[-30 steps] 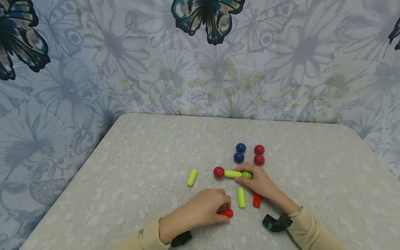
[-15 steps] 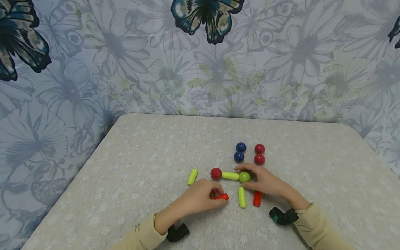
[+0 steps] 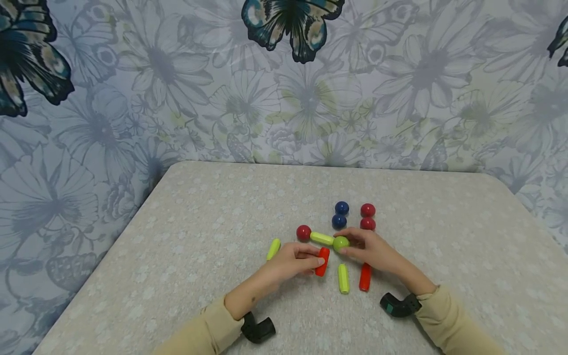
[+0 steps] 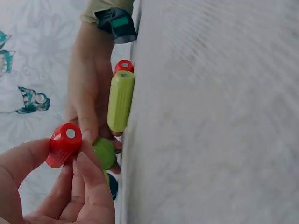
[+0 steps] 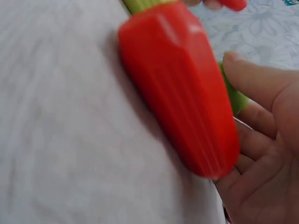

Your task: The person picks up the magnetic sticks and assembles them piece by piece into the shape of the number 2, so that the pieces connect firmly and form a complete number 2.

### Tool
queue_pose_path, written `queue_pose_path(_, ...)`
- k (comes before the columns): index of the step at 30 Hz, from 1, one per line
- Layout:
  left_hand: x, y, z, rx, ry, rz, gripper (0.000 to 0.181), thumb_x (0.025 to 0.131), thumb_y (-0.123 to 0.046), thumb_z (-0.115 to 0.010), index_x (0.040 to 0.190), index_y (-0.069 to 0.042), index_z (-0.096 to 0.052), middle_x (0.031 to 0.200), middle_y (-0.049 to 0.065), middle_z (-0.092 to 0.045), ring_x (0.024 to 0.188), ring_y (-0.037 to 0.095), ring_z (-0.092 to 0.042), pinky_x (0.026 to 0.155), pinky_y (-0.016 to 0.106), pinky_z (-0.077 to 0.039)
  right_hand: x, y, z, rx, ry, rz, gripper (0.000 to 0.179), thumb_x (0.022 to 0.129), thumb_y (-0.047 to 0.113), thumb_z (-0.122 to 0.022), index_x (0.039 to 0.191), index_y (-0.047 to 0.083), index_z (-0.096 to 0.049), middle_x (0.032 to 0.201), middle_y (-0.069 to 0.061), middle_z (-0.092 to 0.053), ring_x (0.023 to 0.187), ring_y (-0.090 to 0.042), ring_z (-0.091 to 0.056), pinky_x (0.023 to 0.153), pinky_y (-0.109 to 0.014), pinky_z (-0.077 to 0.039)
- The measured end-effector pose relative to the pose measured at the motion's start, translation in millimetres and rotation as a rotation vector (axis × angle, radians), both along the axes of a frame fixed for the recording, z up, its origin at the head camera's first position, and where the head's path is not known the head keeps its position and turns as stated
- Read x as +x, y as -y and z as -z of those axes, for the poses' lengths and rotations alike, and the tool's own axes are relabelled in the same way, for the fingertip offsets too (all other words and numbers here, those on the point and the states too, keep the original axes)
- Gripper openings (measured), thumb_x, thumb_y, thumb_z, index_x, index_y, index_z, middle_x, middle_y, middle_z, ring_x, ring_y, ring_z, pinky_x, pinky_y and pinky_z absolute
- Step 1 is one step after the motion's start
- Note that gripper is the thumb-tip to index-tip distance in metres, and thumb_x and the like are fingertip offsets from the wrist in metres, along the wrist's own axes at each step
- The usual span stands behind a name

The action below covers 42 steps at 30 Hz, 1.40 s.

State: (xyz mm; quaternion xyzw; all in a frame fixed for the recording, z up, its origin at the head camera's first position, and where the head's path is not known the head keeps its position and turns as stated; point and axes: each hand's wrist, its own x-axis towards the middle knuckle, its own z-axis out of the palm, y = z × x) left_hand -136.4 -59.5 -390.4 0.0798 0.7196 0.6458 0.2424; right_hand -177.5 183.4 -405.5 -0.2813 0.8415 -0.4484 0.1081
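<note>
My left hand [image 3: 290, 262] pinches a short red magnetic rod [image 3: 323, 261] between thumb and fingers, tilted upright. In the left wrist view, a pale disc shows in the end of this red magnetic rod [image 4: 64, 143]. My right hand [image 3: 374, 250] holds a green ball [image 3: 340, 244] between thumb and fingers. A yellow-green rod [image 3: 321, 238] joins that ball to a red ball [image 3: 303, 232] on its left. The held red rod is just left of and below the green ball. In the right wrist view, a loose red rod [image 5: 180, 93] partly covers the green ball.
Two blue balls [image 3: 339, 222] and two red balls [image 3: 368, 224] stand behind my right hand. Nearer me lie a yellow-green rod [image 3: 343, 279] and a red rod [image 3: 365, 277]. Another yellow-green rod [image 3: 273, 248] lies by my left hand. A patterned cloth covers the table [image 3: 213, 212].
My left hand has lifted the red rod, moved it away from me toward the green ball and turned it upright. My right hand has shifted the joined piece left, its red end swinging away from me.
</note>
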Motion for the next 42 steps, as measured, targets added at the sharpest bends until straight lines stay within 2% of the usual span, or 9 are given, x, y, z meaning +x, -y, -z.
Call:
queue_pose_path(7, -9.2, -8.6, 4.9, 0.007, 0.058, -0.026, 0.027, 0.085, -0.007, -0.069, 0.108, 0.006, -0.065, 0.089, 0.009, -0.067, 0.071, 0.014, -0.063, 0.066, 0.028, -0.053, -1.2, 8, 0.1, -0.032, -0.015, 0.008, 0.037, 0.090, 0.015, -0.064, 0.124, 0.001, -0.057, 0.111, -0.008, -0.060, 0.088, -0.020, -0.056, 0.078, -0.029, -0.048)
queue_pose_path(15, -16.5, -15.2, 7.5, -0.051, 0.073, -0.045, 0.028, 0.084, -0.010, -0.071, 0.108, 0.004, -0.066, 0.089, 0.007, -0.065, 0.068, 0.014, -0.062, 0.060, 0.027, -0.053, -2.4, 13, -2.9, -0.060, -0.025, 0.005, 0.038, 0.091, 0.009, -0.062, 0.127, -0.001, -0.052, 0.114, -0.009, -0.058, 0.088, -0.021, -0.057, 0.078, -0.030, -0.048)
queue_pose_path(25, -19.6, -19.1, 12.2, -0.008, 0.117, -0.092, 0.023, 0.085, -0.010, -0.070, 0.103, 0.002, -0.068, 0.086, 0.008, -0.064, 0.060, 0.012, -0.061, 0.060, 0.026, -0.053, -4.3, 21, -2.1, -0.069, -0.020, 0.010, 0.034, 0.093, 0.007, -0.059, 0.125, -0.002, -0.053, 0.114, -0.010, -0.059, 0.093, -0.021, -0.059, 0.081, -0.029, -0.048)
queue_pose_path(30, -21.3, -21.2, 12.8, 0.010, 0.108, -0.105, 0.024, 0.085, -0.010, -0.070, 0.105, 0.004, -0.066, 0.087, 0.007, -0.064, 0.066, 0.012, -0.062, 0.062, 0.027, -0.053, -4.8, 23, -2.2, -0.085, -0.056, 0.060, 0.032, 0.091, 0.003, -0.060, 0.123, -0.001, -0.056, 0.110, -0.008, -0.061, 0.089, -0.020, -0.059, 0.078, -0.028, -0.048)
queue_pose_path(35, -21.3, -21.3, 14.2, 0.031, 0.095, -0.104, 0.025, 0.087, -0.007, -0.067, 0.108, 0.006, -0.064, 0.088, 0.007, -0.064, 0.071, 0.013, -0.062, 0.064, 0.028, -0.054, -4.4, 25, -1.5, -0.102, -0.069, 0.076, 0.033, 0.090, 0.001, -0.061, 0.122, -0.002, -0.056, 0.110, -0.009, -0.061, 0.089, -0.019, -0.059, 0.078, -0.028, -0.049)
queue_pose_path(42, -22.2, -19.5, 12.5, 0.055, 0.092, -0.108, 0.030, 0.088, -0.006, -0.066, 0.114, 0.006, -0.061, 0.095, 0.009, -0.066, 0.072, 0.014, -0.062, 0.065, 0.028, -0.053, -3.0, 25, -4.8, -0.045, -0.101, 0.082, 0.035, 0.091, 0.005, -0.061, 0.125, -0.001, -0.056, 0.116, -0.010, -0.060, 0.094, -0.020, -0.061, 0.080, -0.030, -0.049)
